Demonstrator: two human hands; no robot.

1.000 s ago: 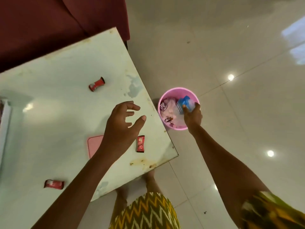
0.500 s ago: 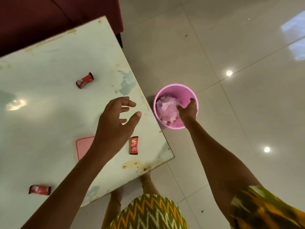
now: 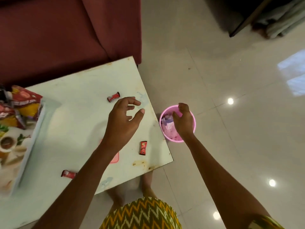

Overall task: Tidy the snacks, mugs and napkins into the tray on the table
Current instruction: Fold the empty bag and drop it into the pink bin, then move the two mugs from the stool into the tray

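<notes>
Pink plastic bin (image 3: 193,119) on the floor sits under the empty, loosely curled right hand (image 3: 183,120), just off the table (image 3: 79,116) edge; the left hand (image 3: 123,123) hovers spread over bare tabletop. Three red candy wrappers (image 3: 143,147) lie scattered, lettering unreadable. The tray (image 3: 31,141) at the left edge holds snack packets (image 3: 24,100).

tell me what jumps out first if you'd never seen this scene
The pink bin on the glossy floor just off the table's right corner, stuffed with crumpled paper, with the empty right hand open above it. Then the left hand, also open, over the pale table among three small red candy wrappers. At the far left edge sits a tray with bright snack bags.
</notes>
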